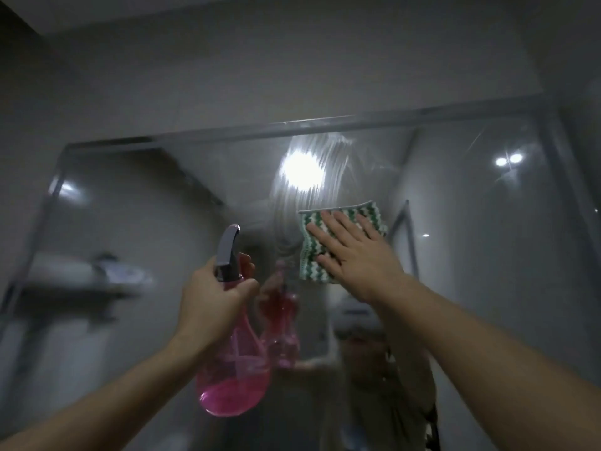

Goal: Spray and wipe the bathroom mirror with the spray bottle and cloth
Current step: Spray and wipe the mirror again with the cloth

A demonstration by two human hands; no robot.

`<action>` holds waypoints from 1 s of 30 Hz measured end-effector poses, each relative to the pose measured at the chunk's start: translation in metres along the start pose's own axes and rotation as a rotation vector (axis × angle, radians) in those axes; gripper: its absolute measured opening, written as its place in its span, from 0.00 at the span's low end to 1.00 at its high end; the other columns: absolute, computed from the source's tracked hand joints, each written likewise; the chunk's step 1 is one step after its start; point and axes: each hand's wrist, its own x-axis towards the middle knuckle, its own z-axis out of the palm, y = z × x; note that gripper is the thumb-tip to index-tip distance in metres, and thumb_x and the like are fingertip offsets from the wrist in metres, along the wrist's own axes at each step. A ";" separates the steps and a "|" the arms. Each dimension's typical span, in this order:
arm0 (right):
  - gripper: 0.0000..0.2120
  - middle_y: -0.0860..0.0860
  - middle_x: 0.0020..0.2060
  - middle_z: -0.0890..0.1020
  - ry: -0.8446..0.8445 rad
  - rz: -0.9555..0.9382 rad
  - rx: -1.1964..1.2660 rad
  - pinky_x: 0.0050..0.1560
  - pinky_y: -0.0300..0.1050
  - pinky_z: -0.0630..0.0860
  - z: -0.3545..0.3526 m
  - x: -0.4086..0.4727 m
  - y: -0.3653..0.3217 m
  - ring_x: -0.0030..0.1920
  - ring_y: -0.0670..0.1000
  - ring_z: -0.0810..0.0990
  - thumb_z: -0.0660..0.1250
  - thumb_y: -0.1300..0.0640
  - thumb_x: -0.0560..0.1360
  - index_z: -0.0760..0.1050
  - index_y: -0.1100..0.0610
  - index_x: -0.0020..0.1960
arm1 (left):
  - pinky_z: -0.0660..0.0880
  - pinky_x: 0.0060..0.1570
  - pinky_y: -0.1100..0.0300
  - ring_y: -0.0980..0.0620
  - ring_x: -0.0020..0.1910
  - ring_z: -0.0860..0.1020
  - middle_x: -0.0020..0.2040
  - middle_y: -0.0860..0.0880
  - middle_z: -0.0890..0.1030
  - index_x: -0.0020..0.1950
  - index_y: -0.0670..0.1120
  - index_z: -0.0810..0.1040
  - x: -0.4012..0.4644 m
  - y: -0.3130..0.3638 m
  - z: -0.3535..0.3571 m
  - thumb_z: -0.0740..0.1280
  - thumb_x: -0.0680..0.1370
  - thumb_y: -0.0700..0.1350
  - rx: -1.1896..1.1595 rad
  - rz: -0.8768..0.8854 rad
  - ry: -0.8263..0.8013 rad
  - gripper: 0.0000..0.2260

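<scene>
We stood close to the bathroom mirror (471, 255), looking up at it with both arms raised. Our right hand (354, 252) lay flat on the cloth (312, 255), a green-and-white zigzag-patterned rag, and pressed it against the glass just right of the mirror's middle. The fingers were straight and spread, pointing up and to the left, so that grip was fully open and held nothing by curling; the cloth stayed up only between palm and glass. Its top edge and lower left corner showed past the hand.

Above and left of the cloth, wet streaks (302, 190) ran in wavy vertical bands down the glass, and a bright ceiling light's reflection (300, 172) glared through them. Two smaller light spots (509, 160) shone in the mirror's upper right part.

Our left hand (214, 294) gripped the spray bottle (234, 362) round its neck, the fingers curled tight about it just under the dark collar. The bottle was clear pink, with pink liquid pooled in its rounded bottom, and it hung tilted, a short way in front of the glass, left of and below the cloth. Its silver-grey nozzle head (229, 244) pointed up toward the mirror. We could not tell whether a finger sat on the trigger.

The bottle's pink reflection (283, 333) showed just to its right. A shelf (87, 278) appeared blurred in the mirror's left part.
</scene>
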 end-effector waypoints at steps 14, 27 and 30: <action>0.27 0.54 0.77 0.45 0.048 0.411 0.009 0.72 0.54 0.34 0.014 0.137 -0.111 0.76 0.54 0.41 0.45 0.45 0.82 0.43 0.51 0.78 | 0.75 0.42 0.63 0.52 0.45 0.81 0.42 0.50 0.83 0.44 0.46 0.79 0.084 -0.074 -0.092 0.73 0.64 0.34 -0.228 -0.028 -0.012 0.12; 0.26 0.53 0.77 0.42 -0.052 0.058 0.031 0.72 0.53 0.34 0.034 0.198 -0.226 0.76 0.53 0.39 0.42 0.44 0.82 0.41 0.50 0.78 | 0.74 0.44 0.56 0.47 0.45 0.80 0.39 0.46 0.83 0.40 0.47 0.79 0.096 -0.104 -0.150 0.76 0.63 0.41 -0.069 0.014 -0.023 0.09; 0.26 0.51 0.77 0.43 -0.057 -0.035 0.007 0.73 0.52 0.36 0.026 0.198 -0.188 0.76 0.50 0.41 0.42 0.44 0.82 0.42 0.48 0.78 | 0.76 0.47 0.49 0.46 0.44 0.80 0.39 0.47 0.83 0.39 0.49 0.80 0.099 -0.086 -0.129 0.71 0.56 0.47 0.006 0.042 -0.036 0.13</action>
